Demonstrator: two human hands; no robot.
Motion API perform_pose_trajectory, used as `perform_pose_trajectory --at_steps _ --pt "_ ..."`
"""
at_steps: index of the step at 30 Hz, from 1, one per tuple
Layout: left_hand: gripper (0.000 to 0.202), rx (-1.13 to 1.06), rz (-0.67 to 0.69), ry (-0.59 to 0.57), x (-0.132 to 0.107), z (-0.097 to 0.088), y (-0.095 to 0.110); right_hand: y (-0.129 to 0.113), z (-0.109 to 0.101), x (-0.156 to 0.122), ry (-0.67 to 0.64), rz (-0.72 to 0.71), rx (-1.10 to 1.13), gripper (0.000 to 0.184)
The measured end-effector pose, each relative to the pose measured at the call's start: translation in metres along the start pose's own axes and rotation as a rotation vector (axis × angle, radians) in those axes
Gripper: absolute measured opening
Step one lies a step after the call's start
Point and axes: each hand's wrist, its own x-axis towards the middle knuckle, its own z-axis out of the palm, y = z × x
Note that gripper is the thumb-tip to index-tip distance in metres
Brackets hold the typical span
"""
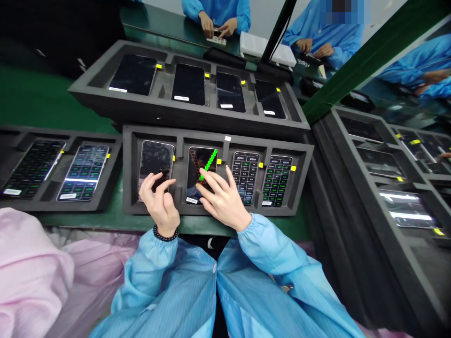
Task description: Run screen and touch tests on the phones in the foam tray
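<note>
A black foam tray point(214, 212) lies before me with several smartphones in its slots. On the second smartphone point(195, 164) a thick green line slants across a dark screen. A finger of my right hand point(225, 197) touches that screen, the other fingers spread apart and holding nothing. My left hand point(160, 206), a dark bead bracelet at its wrist, hovers over the lower part of the dark leftmost smartphone point(157, 157). Its fingers are loosely bent and apart. The third smartphone point(246, 173) and the rightmost smartphone point(277, 180) show grids of buttons, many on the rightmost one green.
Behind stands another foam tray point(197, 115) of dark phones. A tray point(102, 202) with lit phones is at left, and stacked trays point(352, 197) stand at right. A green post point(373, 61) slants at upper right. Co-workers in blue sleeves point(243, 14) handle small items across the bench.
</note>
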Motion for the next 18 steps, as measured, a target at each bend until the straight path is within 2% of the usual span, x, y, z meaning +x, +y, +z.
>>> perform_pose_trajectory --at_steps 5,8,10,14,18 --pt "0.042 -0.005 0.010 0.005 0.000 0.000 -0.001 -0.023 0.017 -0.010 -0.053 -0.138 0.066 0.033" --pt "0.041 -0.011 0.011 0.002 0.000 0.000 -0.001 -0.022 0.016 -0.005 -0.045 -0.199 0.103 0.030" --pt "0.041 -0.012 0.012 0.000 0.001 0.000 0.000 -0.013 0.009 0.007 0.000 -0.178 0.111 0.029" --pt "0.040 -0.007 0.007 0.002 0.001 0.000 0.001 0.012 -0.008 0.043 0.112 -0.026 0.020 0.033" --pt "0.041 0.007 0.005 0.004 0.001 0.000 0.000 0.025 -0.010 0.074 0.081 0.023 -0.028 0.036"
